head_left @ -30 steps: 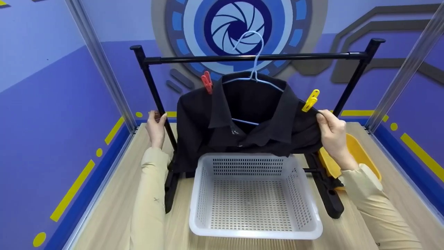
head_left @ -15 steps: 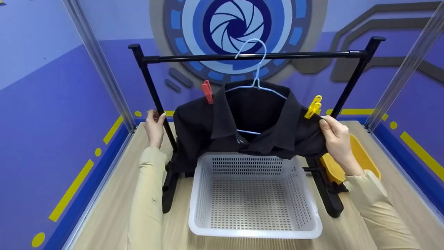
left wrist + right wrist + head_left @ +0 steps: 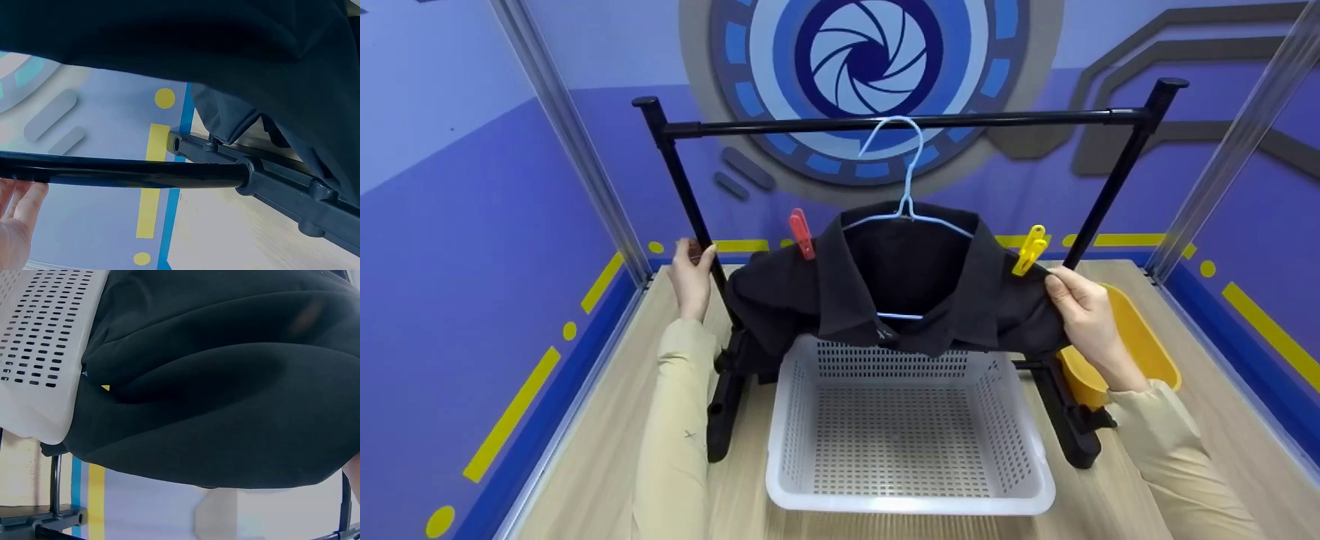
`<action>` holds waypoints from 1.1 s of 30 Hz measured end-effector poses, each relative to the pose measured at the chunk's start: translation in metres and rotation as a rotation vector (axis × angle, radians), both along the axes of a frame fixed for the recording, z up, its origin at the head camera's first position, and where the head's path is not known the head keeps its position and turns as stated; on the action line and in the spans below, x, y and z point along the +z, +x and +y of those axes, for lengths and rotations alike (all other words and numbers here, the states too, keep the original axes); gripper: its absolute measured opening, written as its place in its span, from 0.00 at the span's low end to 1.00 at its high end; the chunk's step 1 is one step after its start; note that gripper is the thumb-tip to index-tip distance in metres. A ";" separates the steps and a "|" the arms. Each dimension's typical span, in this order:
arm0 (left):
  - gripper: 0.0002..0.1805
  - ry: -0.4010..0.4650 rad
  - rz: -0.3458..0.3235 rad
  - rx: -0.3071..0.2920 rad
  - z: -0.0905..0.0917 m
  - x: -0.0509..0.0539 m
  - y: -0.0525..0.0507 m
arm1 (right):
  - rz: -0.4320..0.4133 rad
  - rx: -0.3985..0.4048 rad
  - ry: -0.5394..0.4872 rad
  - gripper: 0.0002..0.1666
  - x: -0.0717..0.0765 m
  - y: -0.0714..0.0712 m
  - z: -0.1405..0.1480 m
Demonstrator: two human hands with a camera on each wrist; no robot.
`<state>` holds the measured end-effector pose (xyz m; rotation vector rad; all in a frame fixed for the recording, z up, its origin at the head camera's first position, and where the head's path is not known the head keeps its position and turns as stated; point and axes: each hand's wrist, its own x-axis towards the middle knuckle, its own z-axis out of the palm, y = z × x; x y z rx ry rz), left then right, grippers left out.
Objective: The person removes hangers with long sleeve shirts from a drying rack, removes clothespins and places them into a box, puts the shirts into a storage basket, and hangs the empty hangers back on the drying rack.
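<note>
A black collared shirt (image 3: 780, 289) is on a light-blue wire hanger (image 3: 908, 176) in the head view. The hanger's hook lies level with the rack's top bar (image 3: 997, 119); I cannot tell whether it goes over it. A red clothespin (image 3: 802, 234) and a yellow clothespin (image 3: 1030, 250) clip the two shoulders. My right hand (image 3: 1084, 311) pinches the shirt's right-side shoulder edge, thumb in front. My left hand (image 3: 690, 281) holds the rack's left post (image 3: 682, 187); the left wrist view shows fingers (image 3: 25, 208) against it. The shirt mostly fills the right wrist view.
A white perforated basket (image 3: 911, 504) stands in front of the rack, under the shirt's lower edge. A yellow container (image 3: 1140, 337) sits behind my right wrist. The rack's black feet (image 3: 720, 427) rest on the wooden table (image 3: 607, 420), with walls at the sides and back.
My right hand has moved slightly down. The shirt and hanger have come down, and the hook has dropped from above the bar to its level. My left hand stays at the post.
</note>
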<state>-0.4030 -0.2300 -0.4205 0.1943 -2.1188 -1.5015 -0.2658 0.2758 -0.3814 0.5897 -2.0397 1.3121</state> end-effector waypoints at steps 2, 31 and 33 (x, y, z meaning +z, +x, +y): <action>0.12 -0.005 -0.003 0.001 0.000 0.000 0.000 | -0.023 0.002 0.006 0.15 -0.001 0.001 0.002; 0.13 -0.024 -0.012 0.004 0.000 0.001 0.003 | -0.180 0.106 -0.044 0.14 -0.036 0.000 0.013; 0.13 -0.027 -0.016 0.006 0.000 0.001 0.002 | -0.180 0.123 -0.052 0.14 -0.039 0.000 0.014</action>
